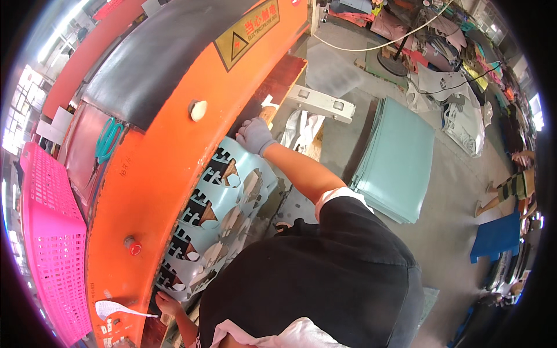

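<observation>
A pale blue-green sheet (203,235) with rows of cut-out shapes lies along the lower edge of an orange machine (168,168). Dark gaps and wood-coloured patches show through its holes. My right hand (255,136), in a grey glove, reaches to the far end of the sheet with its fingers curled at the edge there. At the near end, my bare left hand (168,304) is closed at the sheet's corner; its fingertips are partly hidden. My right arm stretches across from my black sleeve.
On the machine are a red button (134,248), a pale knob (198,110) and scissors with teal handles (108,140). A pink basket (58,249) stands left. To the right lies a stack of green sheets (397,159); beyond are a blue stool (496,236), heaped scraps and a person's legs.
</observation>
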Available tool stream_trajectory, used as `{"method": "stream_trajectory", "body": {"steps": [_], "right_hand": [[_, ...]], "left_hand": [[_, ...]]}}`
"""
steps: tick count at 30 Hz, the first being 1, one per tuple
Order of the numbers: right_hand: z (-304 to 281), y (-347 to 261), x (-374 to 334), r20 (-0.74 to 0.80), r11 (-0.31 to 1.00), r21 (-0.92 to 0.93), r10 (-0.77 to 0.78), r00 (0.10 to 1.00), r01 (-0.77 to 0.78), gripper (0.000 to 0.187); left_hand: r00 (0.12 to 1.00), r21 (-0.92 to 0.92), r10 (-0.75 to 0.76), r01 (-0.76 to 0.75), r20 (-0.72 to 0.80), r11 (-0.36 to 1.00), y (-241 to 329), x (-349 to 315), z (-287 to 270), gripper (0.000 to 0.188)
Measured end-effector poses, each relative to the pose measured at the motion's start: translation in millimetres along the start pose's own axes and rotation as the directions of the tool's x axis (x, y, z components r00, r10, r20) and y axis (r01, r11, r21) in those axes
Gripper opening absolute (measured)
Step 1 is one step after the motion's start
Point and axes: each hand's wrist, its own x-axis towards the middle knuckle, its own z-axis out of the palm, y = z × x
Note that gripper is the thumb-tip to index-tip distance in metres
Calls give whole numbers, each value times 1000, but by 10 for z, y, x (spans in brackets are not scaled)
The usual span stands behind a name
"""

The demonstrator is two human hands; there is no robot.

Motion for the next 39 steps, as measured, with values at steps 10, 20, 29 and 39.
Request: {"method": "stream_trajectory", "body": {"steps": [10, 20, 29, 39], "right_hand": [[-149, 42, 67, 238, 913, -278, -236, 942, 299, 27], [-179, 124, 125, 51, 994, 19, -106, 993, 105, 29], [-410, -40, 102, 168, 907, 186, 349, 922, -377, 32], [502, -1380, 1053, 460, 958, -223, -60, 886, 180, 62]], "left_hand": [[998, 175, 46, -53, 45, 983, -71, 78, 110, 39], [996, 91, -61, 67, -64, 994, 589, 224, -546, 35], [999, -27, -4, 3, -35, 1000, 827, 349, -818, 33], [995, -81, -19, 27, 102, 996, 804, 465, -925, 29]]}}
